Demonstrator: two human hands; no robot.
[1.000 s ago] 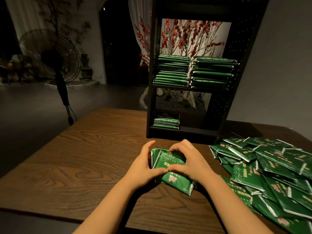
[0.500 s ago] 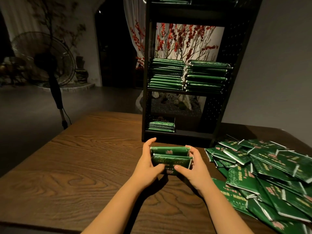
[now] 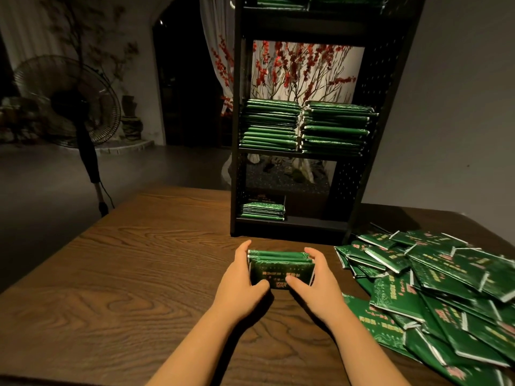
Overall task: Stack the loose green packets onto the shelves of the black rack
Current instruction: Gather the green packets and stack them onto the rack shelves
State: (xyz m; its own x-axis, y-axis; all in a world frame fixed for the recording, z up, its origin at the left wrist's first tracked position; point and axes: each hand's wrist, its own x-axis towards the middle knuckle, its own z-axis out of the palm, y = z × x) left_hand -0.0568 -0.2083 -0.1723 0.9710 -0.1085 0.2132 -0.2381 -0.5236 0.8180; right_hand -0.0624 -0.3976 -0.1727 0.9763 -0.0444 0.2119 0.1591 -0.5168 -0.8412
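Green packets [image 3: 281,270], a small bundle of them, stood on edge between my hands just in front of the black rack [image 3: 373,112], long axis running left to right, printed face toward me. My left hand [image 3: 242,277] and right hand [image 3: 315,280] gripped the bundle's ends, thumbs curled across its front. It sat over the wooden table [image 3: 133,274]. Loose packets [image 3: 434,288] lay heaped to my right; neat stacks [image 3: 305,126] filled the middle shelf.

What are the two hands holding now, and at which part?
A small bundle of green packets, upright on the table: left hand grips its left end, right hand its right end.
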